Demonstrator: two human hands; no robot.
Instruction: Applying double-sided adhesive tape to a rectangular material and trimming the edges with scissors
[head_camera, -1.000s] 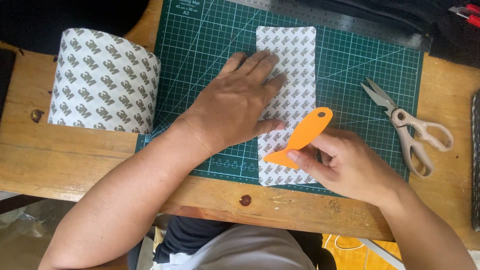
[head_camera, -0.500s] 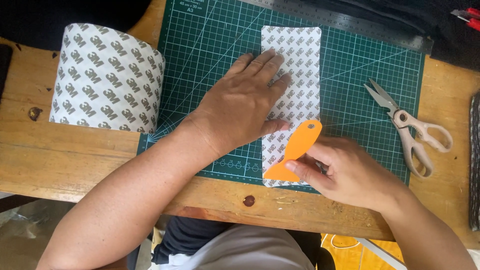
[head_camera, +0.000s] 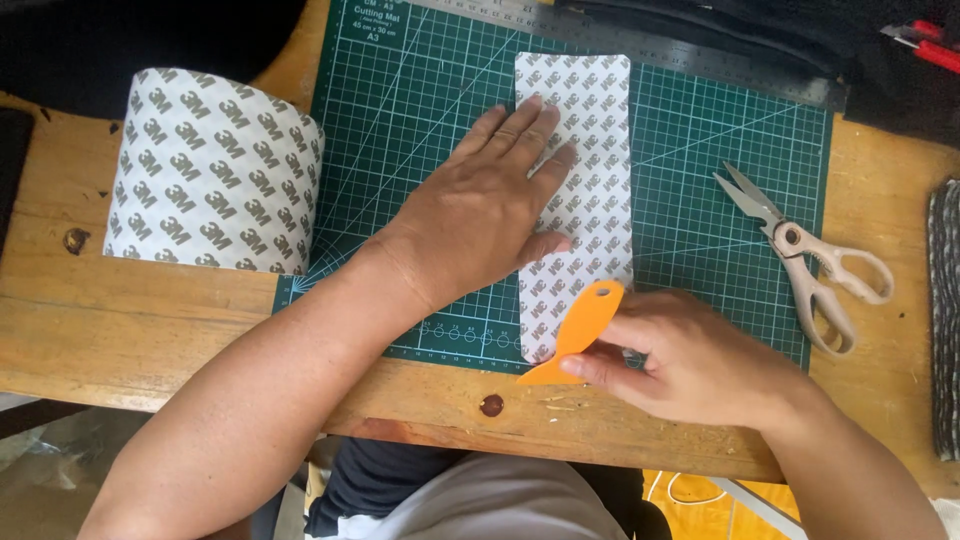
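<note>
Pressing flat on a white printed sheet (head_camera: 590, 130), the left hand (head_camera: 480, 215) is seen with its fingers (head_camera: 530, 125) stretched out and held close together, nothing being clamped between them. The sheet is laid lengthwise on a green cutting mat (head_camera: 400, 110), which rests on a wooden counter (head_camera: 130, 320). Its far end is seen beyond the fingertips of the left hand, and its near end reaches almost to the mat's front edge.

An orange scraper (head_camera: 578, 332) is held in the right hand (head_camera: 700, 360). The right fingers (head_camera: 590, 368) are closed on the scraper's lower part, thumb against one face. The scraper is tilted, its holed upper end lying over the near part of the sheet, just below the left thumb, and its lower tip is seen over the counter's bare wood past the mat's edge.

A large roll of the same printed material (head_camera: 210, 180) is noted on the counter beyond the left wrist, touching the mat's left border. A pair of scissors (head_camera: 810, 265) with pale handles is recorded above the right hand, well apart from the sheet, blades closed and lying partly on the mat. A metal ruler (head_camera: 690, 55) is set along the mat's far edge, beyond the left fingertips.
</note>
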